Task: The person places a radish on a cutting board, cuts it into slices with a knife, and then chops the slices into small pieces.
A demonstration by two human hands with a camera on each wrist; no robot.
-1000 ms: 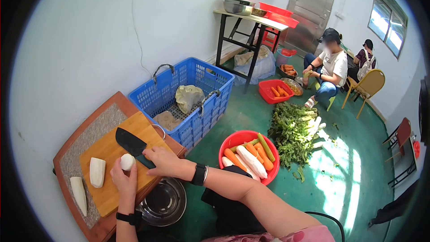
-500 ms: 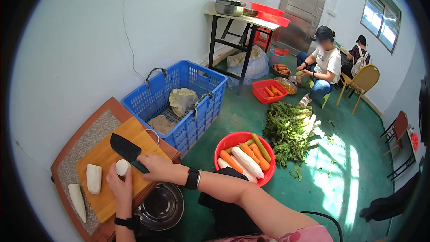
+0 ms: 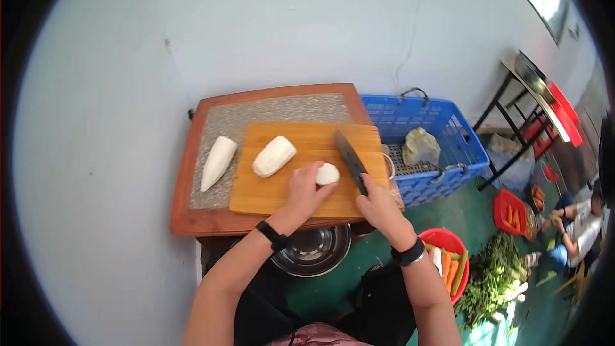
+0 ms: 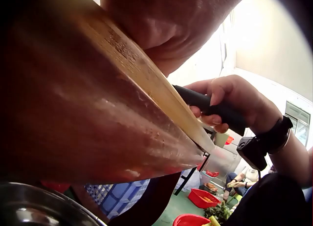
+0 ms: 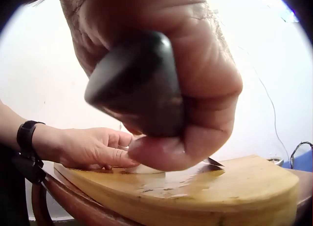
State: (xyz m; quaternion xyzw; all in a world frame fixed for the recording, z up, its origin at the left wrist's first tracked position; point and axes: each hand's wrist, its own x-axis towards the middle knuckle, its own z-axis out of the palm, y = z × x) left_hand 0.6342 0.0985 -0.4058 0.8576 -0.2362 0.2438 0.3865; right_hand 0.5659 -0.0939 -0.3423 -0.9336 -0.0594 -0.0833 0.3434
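My left hand [image 3: 303, 193] holds a short white radish piece [image 3: 328, 174] on the wooden cutting board [image 3: 307, 205], thumb and fingers around its sides and its round cut face showing. Just to the right, my right hand [image 3: 382, 210] grips the black handle of a kitchen knife [image 3: 348, 152]; the blade points away over the board, apart from the piece. The handle's butt end [image 5: 139, 84] fills the right wrist view. Another peeled radish chunk [image 3: 274, 156] lies on the board's left half. A tapered radish piece [image 3: 218, 164] lies beside the board on the table.
The board sits on a wood-rimmed table [image 3: 186, 186] against the wall. Below its front edge is a steel bowl [image 3: 312, 253]. A blue crate [image 3: 461, 134] stands to the right. A red basin [image 3: 442, 237] of vegetables and leafy greens [image 3: 493, 275] are on the floor near a seated person [image 3: 580, 230].
The head view has swung left, centring the board. My right hand has brought the knife from beyond the radish piece to its right, blade seen more edge-on. The left hand keeps its hold.
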